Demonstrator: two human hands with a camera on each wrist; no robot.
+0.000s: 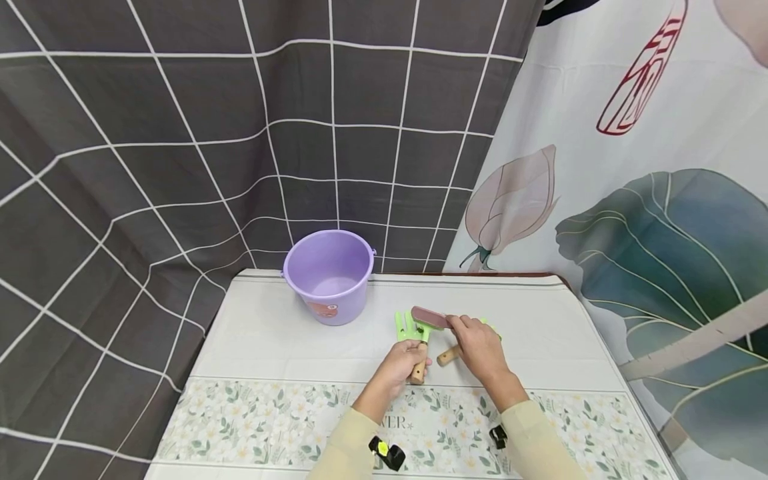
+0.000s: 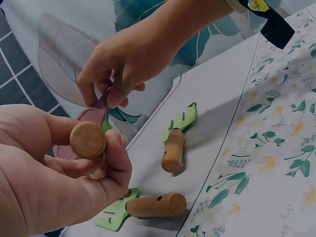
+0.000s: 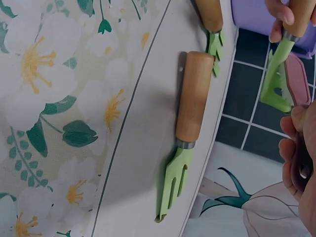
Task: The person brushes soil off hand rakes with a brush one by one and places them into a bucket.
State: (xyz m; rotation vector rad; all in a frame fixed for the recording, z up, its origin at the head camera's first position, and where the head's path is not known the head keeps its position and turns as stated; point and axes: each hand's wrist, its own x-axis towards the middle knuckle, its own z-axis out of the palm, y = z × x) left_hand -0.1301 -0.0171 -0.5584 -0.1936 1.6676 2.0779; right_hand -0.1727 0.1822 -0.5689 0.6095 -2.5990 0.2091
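Observation:
My left hand (image 1: 397, 365) grips a green-headed garden hand tool (image 1: 419, 372) by its round wooden handle. My right hand (image 1: 480, 348) holds a pinkish brush (image 1: 429, 317) by its handle. In the right wrist view, the brush's pale bristles face the tool's bent green head (image 3: 272, 96), at or very near it; exact contact cannot be told. Two small green garden forks with wooden handles lie on the table: one fork (image 2: 157, 205) below my left hand, the other fork (image 3: 195, 98) beneath my right hand, partly hidden by it in the head view.
A purple bucket (image 1: 351, 308) stands at the table's back left. A white cloth with a flowered band (image 1: 252, 413) covers the table. Behind hang a dark grid-patterned curtain (image 1: 198, 107) and a white curtain with leaf prints (image 1: 516, 200).

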